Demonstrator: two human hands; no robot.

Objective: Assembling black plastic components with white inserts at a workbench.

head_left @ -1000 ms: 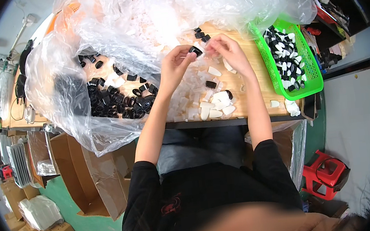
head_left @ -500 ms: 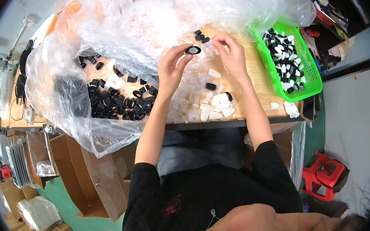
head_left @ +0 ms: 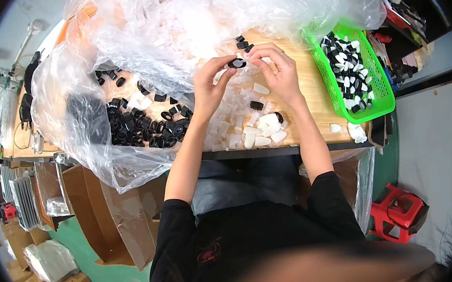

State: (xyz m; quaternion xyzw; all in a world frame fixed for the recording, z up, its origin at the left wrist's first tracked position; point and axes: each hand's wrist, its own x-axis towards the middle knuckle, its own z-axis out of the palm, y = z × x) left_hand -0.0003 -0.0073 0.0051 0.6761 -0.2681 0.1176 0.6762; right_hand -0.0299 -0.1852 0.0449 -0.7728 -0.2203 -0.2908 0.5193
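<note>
Over the middle of the table, my left hand (head_left: 211,87) pinches a black oval cap-like piece (head_left: 232,65) with a pale centre. My right hand (head_left: 280,76) is closed at the fingertips, right against that piece; what it pinches looks like a small translucent bit, mostly hidden by the fingers. Beneath and in front of the hands lies a spread of translucent plastic pieces (head_left: 234,125). Among them are white oval pieces (head_left: 262,141) and a loose black piece (head_left: 256,105) near the right wrist. More black pieces (head_left: 241,45) lie beyond the hands.
To the left, a heap of black pieces (head_left: 136,125) sits within a clear plastic bag (head_left: 88,149). A green basket (head_left: 381,105) of black and white pieces stands at the right. Clear plastic sheeting (head_left: 278,3) covers the table's far side. A red stool (head_left: 398,208) is on the floor.
My right hand has moved left, and its fingertips now meet the black piece in my left hand. My left hand stays nearly in place.
</note>
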